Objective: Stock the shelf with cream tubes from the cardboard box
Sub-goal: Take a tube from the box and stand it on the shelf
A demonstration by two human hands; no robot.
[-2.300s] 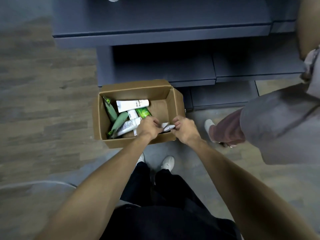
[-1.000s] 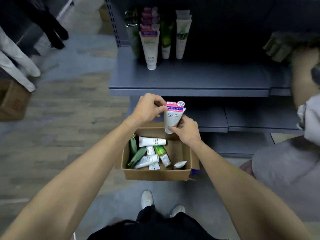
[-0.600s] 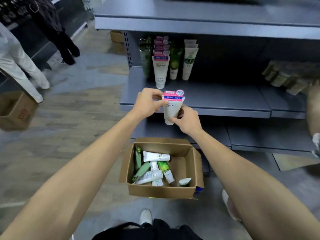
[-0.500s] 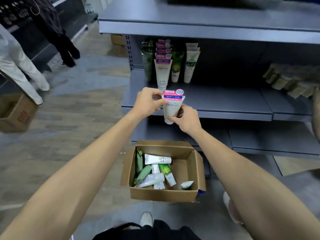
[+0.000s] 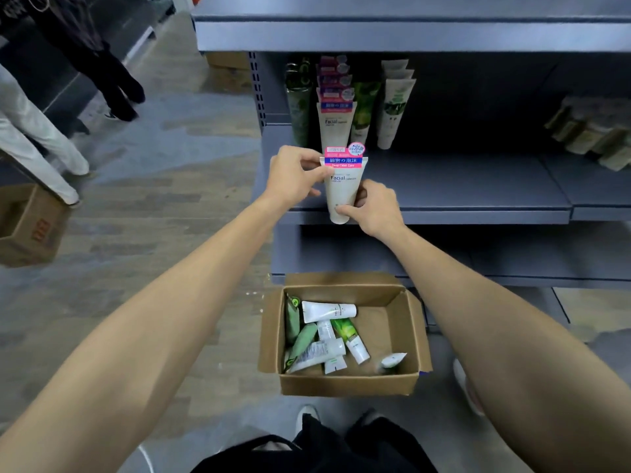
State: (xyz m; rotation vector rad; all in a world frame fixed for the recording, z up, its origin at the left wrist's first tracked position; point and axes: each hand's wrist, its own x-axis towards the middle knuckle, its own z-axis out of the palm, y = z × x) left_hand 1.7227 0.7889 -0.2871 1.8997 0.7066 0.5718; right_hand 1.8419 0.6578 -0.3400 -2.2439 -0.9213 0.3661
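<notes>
The facial cleanser tube is upright, cap down, just in front of the shelf edge. The left hand pinches its flat crimped top and the right hand pinches its cap end. It looks light, soft-walled and slightly slick, so the stiffer crimp and cap seem the surest holds.

facial tube lifted out of cardboard box, raised upright to shelf edge level | both hands moved up from box: left hand now pinched at crimped top, right hand at cap end | view tilted up, stocked tubes brought into sight
</notes>
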